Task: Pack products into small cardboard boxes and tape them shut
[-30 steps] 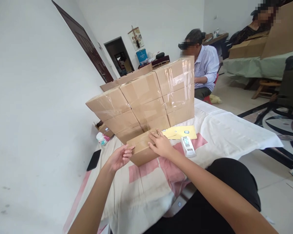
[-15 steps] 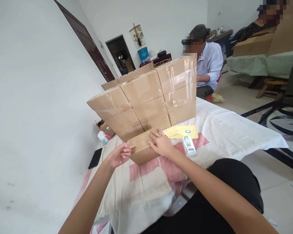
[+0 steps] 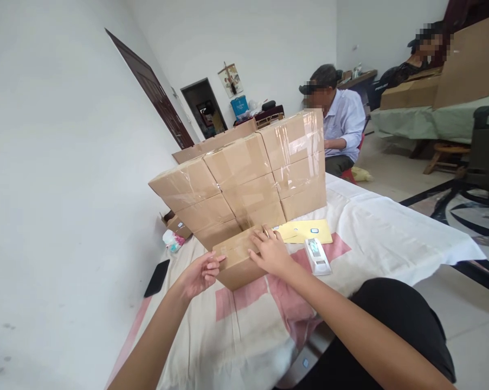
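Observation:
A small closed cardboard box (image 3: 240, 265) lies on the cloth in front of me. At its left end is my left hand (image 3: 201, 273), palm partly up, the index fingertip touching the box near its top left corner and the other fingers loosely bent. My right hand (image 3: 271, 252) rests on the right part of the box top, fingers spread and curved, thumb near the front edge. A ring-like glint shows on one finger. Directly behind stands a stack of taped cardboard boxes (image 3: 250, 162), close to the small box.
A white handheld device (image 3: 317, 257) and a yellow sheet (image 3: 305, 231) lie to the right. A black phone (image 3: 157, 278) and a colourful plastic pack (image 3: 173, 241) are on the left, beside the wall. Across the table sits a person (image 3: 342, 116); another person (image 3: 411, 65) is farther back.
The view has tilted up slightly, so the table and boxes appear lower. Both hands keep nearly the same places on the small box.

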Demonstrator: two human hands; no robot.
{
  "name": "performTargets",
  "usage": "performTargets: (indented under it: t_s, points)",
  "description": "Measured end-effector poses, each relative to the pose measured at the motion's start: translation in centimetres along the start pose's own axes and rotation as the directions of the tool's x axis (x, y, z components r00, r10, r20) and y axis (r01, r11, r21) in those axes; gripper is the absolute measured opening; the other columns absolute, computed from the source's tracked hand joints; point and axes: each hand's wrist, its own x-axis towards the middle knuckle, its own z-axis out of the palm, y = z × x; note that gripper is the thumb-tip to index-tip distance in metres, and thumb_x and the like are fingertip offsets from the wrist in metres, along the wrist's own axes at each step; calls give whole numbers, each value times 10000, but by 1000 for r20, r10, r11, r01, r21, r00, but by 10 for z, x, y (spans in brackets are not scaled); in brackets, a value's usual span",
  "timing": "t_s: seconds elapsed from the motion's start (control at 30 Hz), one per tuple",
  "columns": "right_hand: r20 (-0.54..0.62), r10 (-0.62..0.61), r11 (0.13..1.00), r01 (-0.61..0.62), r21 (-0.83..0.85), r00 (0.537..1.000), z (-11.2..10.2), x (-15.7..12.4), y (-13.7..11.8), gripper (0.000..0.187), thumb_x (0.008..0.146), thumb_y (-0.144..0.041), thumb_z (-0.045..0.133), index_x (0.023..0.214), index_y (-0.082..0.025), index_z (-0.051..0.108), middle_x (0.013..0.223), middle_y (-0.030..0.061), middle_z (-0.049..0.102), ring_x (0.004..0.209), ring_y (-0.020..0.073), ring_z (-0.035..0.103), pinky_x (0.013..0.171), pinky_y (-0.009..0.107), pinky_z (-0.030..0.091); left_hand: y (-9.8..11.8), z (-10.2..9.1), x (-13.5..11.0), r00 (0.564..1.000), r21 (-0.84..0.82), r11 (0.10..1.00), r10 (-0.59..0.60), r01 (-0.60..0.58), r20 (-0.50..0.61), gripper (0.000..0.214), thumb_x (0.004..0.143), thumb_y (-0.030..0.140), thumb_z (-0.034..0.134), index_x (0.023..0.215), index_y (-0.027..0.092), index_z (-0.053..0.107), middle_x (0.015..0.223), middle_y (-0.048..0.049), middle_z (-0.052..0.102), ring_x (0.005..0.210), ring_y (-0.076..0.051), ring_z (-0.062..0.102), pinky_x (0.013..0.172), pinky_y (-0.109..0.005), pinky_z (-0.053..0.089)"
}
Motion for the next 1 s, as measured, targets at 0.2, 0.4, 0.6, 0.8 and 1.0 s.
performTargets:
  t_s: [0.2, 0.4, 0.6, 0.8, 1.0]
  points:
    - [-22, -139, 990, 139, 33, 990, -11, 19, -27, 493, 999, -350, 483, 1440, -153, 578, 1485, 134, 577, 1444, 356, 381, 1161, 556, 284, -2, -4, 0, 1000, -38, 999, -3, 4, 28, 262, 1005, 277, 561, 1191, 96, 525, 593, 115, 319, 387, -28, 317, 342, -113, 288]
    - [43, -368, 900, 345, 267, 929, 9, 33, -61, 581, 1070, -437, 350, 1570, -143, 381, 1534, 125, 531, 1493, 278, 358, 1190, 505, 283, -7, -6, 7, 998, -76, 997, 26, -22, 54, 147, 982, 249, 583, 887, 145, 543, 586, 90, 354, 385, -5, 301, 350, -83, 255]
    - [112, -433, 886, 399, 235, 894, 27, 28, -59, 566, 1041, -460, 450, 1515, -152, 447, 1331, 152, 678, 1334, 316, 520, 1091, 521, 360, -12, -10, 10, 998, -96, 994, 58, -54, 36, 236, 1020, 274, 517, 819, 152, 517, 530, 105, 273, 364, -13, 276, 351, -89, 251]
    - [128, -383, 914, 355, 197, 915, 28, 29, -60, 553, 1005, -519, 516, 1401, -135, 555, 1230, 163, 710, 1259, 315, 571, 1093, 505, 365, -13, -14, 7, 998, -138, 989, 50, -46, 26, 172, 1023, 281, 514, 992, 119, 562, 527, 116, 263, 371, -27, 297, 350, -94, 253]
    - [165, -384, 909, 341, 239, 909, 23, 29, -59, 493, 995, -478, 541, 1355, -144, 576, 1278, 161, 693, 1330, 314, 531, 1118, 502, 352, -19, -16, 0, 999, -151, 988, 42, -38, 23, 155, 1022, 268, 506, 1046, 129, 570, 515, 131, 214, 364, -30, 245, 352, -98, 216]
